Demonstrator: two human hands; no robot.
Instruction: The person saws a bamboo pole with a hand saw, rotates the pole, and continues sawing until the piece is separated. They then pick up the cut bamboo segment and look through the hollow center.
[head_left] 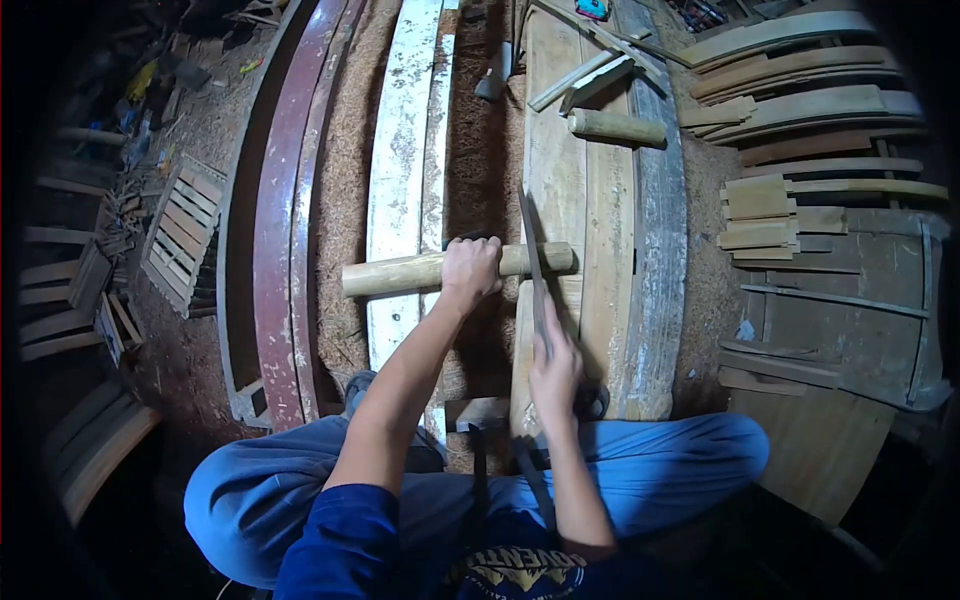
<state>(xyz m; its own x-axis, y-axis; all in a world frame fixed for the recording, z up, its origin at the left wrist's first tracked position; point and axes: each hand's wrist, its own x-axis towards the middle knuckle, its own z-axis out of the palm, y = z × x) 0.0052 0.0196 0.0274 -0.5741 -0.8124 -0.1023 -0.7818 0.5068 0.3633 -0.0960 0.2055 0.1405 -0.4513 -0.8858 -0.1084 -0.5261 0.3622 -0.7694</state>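
A peeled round log (395, 273) lies crosswise, bridging the white-painted beam (400, 150) and the bare wooden planks (605, 260). My left hand (471, 266) is closed over the top of the log near its middle. In my right hand (556, 372) is a handsaw (530, 240), its long thin blade pointing away from me. The blade crosses the log close to the log's right end; whether it has cut in cannot be made out. My right fingers wrap the saw's handle and hide most of it.
A shorter round log (618, 127) and thin wood strips (590, 80) lie farther up the planks. Maroon beams (280, 200) run along the left. Stacked boards (760, 215) and curved pieces (800, 55) sit at right, a slatted panel (185, 235) at far left. Sawdust covers the floor.
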